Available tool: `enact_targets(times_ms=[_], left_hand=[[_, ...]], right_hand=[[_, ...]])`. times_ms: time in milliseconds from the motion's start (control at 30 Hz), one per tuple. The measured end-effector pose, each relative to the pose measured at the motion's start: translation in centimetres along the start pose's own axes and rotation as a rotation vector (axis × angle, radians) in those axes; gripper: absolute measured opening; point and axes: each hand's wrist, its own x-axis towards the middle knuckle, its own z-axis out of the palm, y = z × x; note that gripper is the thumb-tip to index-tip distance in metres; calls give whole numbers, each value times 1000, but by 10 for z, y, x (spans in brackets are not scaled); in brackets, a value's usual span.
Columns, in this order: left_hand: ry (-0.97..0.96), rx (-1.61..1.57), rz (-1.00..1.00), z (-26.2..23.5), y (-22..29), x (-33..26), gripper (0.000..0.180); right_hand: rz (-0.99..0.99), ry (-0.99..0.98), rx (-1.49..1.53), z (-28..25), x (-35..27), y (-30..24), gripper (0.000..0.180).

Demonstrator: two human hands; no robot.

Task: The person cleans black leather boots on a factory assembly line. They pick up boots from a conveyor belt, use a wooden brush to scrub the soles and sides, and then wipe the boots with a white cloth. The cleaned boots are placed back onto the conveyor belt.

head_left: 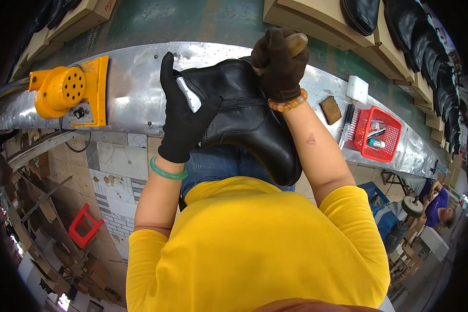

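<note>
Left of centre, the black-gloved left grip (188, 119) pinches the opening of a black leather boot (244, 117) – glossy, seam-stitched, mid-frame, toe low – and at upper centre the brown-gloved right grip (282, 65) clenches a tan rounded handle (298, 44).

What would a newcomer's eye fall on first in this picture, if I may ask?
Probably the bright yellow shirt, filling the lower middle, and the shiny black boot above it, held by the gloved left hand, while the gloved right hand grips a tan object at its upper right. Next might come the yellow-orange device toward the left of the metal table and the red basket toward its right.
</note>
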Motion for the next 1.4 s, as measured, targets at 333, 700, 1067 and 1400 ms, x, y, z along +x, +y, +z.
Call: enact_targets(times_ms=[333,700,1067,1400], left_hand=[[-20,-135,-44,7,16,7,96],[4,-77,-55,6,7,3,96],[-8,-56,-44,7,10,5,97],[-56,-68,-45,3,8,6,97]], right_hand=[[137,190,124,-1,7,-14,36],[378,367,632,-32,25,6,37],[365,317,518,-23,33,4,36],[242,148,177,-4,25,-3,25]])
